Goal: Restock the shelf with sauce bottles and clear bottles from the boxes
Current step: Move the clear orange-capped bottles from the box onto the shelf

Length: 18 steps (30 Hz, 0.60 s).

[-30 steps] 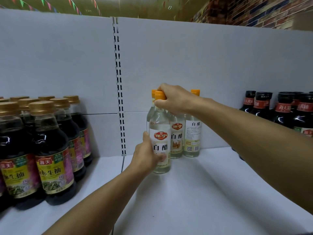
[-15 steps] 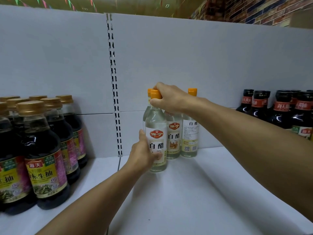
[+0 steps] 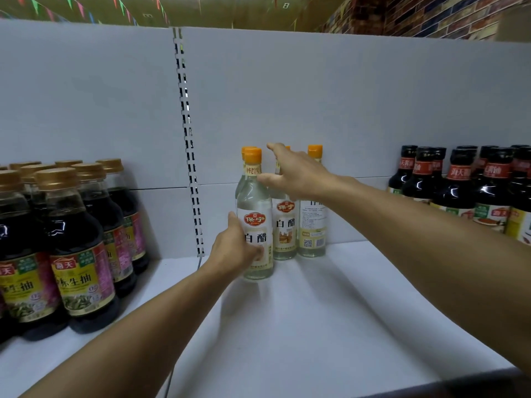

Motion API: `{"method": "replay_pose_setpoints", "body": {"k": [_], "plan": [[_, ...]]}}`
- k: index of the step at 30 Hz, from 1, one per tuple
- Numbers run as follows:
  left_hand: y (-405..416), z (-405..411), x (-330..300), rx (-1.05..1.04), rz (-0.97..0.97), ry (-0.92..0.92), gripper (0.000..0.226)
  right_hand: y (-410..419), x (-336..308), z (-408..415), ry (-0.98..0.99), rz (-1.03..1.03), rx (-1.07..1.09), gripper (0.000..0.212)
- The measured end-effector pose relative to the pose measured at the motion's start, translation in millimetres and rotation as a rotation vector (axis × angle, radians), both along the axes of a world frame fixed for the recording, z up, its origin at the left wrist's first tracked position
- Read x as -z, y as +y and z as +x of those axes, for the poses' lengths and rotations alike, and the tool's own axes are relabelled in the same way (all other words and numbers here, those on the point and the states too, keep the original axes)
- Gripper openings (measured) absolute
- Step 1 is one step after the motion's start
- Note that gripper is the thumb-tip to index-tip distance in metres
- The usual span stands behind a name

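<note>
White shelf (image 3: 330,326) with a grey back panel, front white vinegar bottle (image 3: 255,225) (orange cap) upright near the slotted upright, left hand (image 3: 234,249) wrapped around its lower body, right hand (image 3: 296,170) fingers spread loosely by its neck, soy sauce bottles (image 3: 80,254) left.

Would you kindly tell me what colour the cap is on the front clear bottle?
Orange cap on the front clear bottle, plain in the head view.
</note>
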State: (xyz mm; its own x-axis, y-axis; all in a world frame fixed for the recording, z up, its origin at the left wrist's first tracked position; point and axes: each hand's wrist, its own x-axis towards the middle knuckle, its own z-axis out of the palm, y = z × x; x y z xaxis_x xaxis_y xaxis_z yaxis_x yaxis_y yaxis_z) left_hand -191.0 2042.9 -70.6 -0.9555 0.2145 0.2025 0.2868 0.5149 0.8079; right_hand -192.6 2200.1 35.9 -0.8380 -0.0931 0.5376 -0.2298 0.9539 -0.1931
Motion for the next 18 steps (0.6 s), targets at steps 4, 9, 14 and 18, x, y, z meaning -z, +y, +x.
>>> {"method": "replay_pose_setpoints", "body": {"k": [4, 9, 14, 18], "plan": [[3, 19, -4, -0.048, 0.020, 0.073, 0.051, 10, 8, 16, -0.025, -0.002, -0.014, 0.074], [14, 56, -8, -0.056, 0.052, 0.186, 0.051, 19, 18, 47, 0.018, 0.009, -0.064, 0.055], [32, 102, -11, -0.017, 0.052, 0.227, 0.049, 35, 29, 89, 0.039, 0.008, -0.111, 0.025], [48, 145, -10, 0.001, 0.044, 0.274, 0.053, 49, 39, 124, 0.075, 0.030, -0.129, 0.030]]}}
